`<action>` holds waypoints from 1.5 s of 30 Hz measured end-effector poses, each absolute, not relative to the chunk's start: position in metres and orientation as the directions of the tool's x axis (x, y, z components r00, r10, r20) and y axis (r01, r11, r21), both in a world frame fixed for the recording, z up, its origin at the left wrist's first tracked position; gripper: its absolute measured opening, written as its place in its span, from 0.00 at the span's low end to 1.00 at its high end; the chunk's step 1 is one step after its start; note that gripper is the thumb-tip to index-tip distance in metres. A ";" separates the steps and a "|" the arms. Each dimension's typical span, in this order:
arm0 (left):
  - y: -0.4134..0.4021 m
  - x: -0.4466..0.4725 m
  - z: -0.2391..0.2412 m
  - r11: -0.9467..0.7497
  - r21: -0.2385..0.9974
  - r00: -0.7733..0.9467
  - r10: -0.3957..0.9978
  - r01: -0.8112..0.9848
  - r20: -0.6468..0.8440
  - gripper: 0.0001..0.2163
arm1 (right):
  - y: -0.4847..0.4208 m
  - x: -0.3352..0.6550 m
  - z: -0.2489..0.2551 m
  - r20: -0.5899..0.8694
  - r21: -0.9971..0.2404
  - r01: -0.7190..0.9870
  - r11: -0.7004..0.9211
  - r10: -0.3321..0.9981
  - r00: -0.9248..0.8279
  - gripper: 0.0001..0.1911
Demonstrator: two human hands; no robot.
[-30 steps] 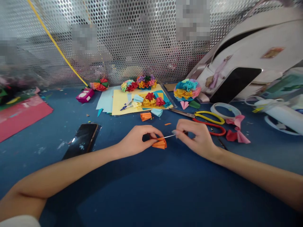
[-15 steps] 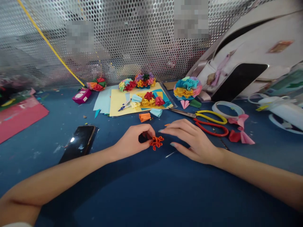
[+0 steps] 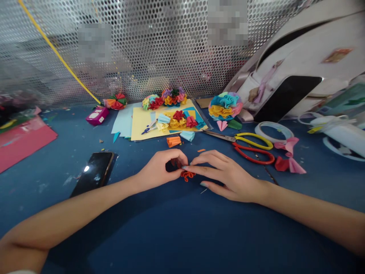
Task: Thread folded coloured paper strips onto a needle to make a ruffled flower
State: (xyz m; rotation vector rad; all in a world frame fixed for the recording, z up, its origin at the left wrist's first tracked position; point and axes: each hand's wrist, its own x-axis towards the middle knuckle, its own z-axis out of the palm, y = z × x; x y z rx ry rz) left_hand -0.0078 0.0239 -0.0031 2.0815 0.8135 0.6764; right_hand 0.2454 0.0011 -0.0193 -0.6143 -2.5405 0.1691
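My left hand (image 3: 164, 166) pinches a small ruffled orange-red paper piece (image 3: 187, 175) between thumb and fingertips, just above the blue table (image 3: 176, 236). From the right, my right hand (image 3: 228, 175) reaches over with its fingers apart; a fingertip lies at the top of the ruffled piece and partly covers it. Its thumb hangs free, beside a thin pale sliver on the table. Beyond the hands are a folded orange paper piece (image 3: 173, 142), a light blue one (image 3: 187, 136) and a small orange scrap (image 3: 201, 150).
Scissors (image 3: 253, 140) and a tape roll (image 3: 275, 131) lie at right, near a pale backpack (image 3: 302, 45) with a dark tablet-like slab (image 3: 288, 97). A phone (image 3: 94, 171) lies at left. Paper pompoms (image 3: 225, 106) and paper sheets (image 3: 142, 118) line the perforated metal screen (image 3: 171, 49).
My right hand has moved left, bringing its fingertip onto the ruffled orange-red paper piece. My left hand keeps its pinch in nearly the same spot.
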 end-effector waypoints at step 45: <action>0.014 -0.002 -0.008 -0.470 0.831 0.776 0.626 0.296 0.077 0.15 | 0.003 0.237 -0.024 0.631 -0.362 0.279 0.890 0.454 -0.629 0.07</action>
